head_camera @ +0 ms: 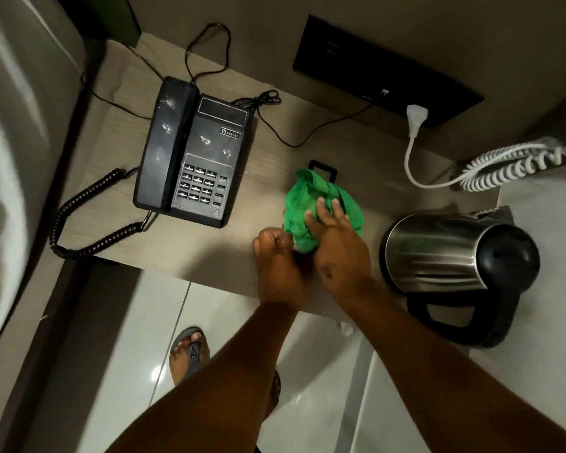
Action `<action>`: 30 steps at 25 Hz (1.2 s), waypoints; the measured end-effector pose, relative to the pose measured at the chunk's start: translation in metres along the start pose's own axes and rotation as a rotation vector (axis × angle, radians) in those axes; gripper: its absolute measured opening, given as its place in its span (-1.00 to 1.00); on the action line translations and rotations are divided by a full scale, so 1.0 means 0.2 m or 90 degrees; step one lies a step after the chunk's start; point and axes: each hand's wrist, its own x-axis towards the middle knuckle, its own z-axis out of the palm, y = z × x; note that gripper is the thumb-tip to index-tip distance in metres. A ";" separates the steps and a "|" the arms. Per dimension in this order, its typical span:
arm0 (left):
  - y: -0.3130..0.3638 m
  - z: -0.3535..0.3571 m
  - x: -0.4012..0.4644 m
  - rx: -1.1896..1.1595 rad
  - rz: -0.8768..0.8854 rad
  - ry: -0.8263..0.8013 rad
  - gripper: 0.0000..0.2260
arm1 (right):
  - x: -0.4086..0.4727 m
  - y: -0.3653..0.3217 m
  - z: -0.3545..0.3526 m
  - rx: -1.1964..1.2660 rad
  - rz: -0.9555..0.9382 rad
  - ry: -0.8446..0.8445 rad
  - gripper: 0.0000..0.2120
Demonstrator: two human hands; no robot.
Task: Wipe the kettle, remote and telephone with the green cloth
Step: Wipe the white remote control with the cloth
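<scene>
Black and dusty, the telephone [190, 155] lies at the left of the wooden table [118, 125], with white specks on its handset, not yet wiped I think. In the middle, the left hand [275, 259] is closed in a fist at the near end of the remote [322, 167], which is almost hidden. The right hand [335, 240] presses the green cloth [311, 204] flat on it with spread fingers. Long strokes along the remote, with the fist steadying it, should clean best. At the right, the steel kettle [438, 253] stands near the table edge, so strokes should stay short of it.
</scene>
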 end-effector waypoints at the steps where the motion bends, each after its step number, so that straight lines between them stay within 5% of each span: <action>1: 0.00 0.00 -0.01 -0.014 0.006 -0.004 -0.71 | 0.07 0.02 -0.03 -0.013 -0.006 0.012 -0.43; 5: 0.00 0.02 -0.03 -0.016 0.051 -0.018 -0.33 | 0.39 0.01 -0.21 0.034 0.114 0.025 -0.58; 11: 0.02 0.01 -0.01 -0.035 0.038 0.025 -0.55 | 0.05 -0.05 -0.06 -0.049 0.016 -0.008 -0.48; 16: -0.02 0.05 -0.02 -0.058 0.015 -0.042 -0.34 | 0.32 -0.02 -0.17 -0.028 0.094 0.033 -0.59; 20: 0.00 0.04 -0.01 -0.104 0.003 -0.027 -0.37 | 0.20 -0.04 -0.16 -0.059 0.075 0.000 -0.59; 24: 0.00 0.02 -0.02 -0.101 -0.012 -0.045 -0.31 | 0.05 0.00 -0.25 0.371 0.210 0.086 -0.83; 27: 0.03 -0.04 -0.01 -0.063 0.009 -0.125 -0.16 | 0.08 0.06 -0.41 0.703 0.390 0.082 -0.60; 30: -0.01 -0.21 0.02 -0.033 0.011 -0.105 -0.06 | 0.09 0.03 -0.51 0.756 0.397 0.040 -0.44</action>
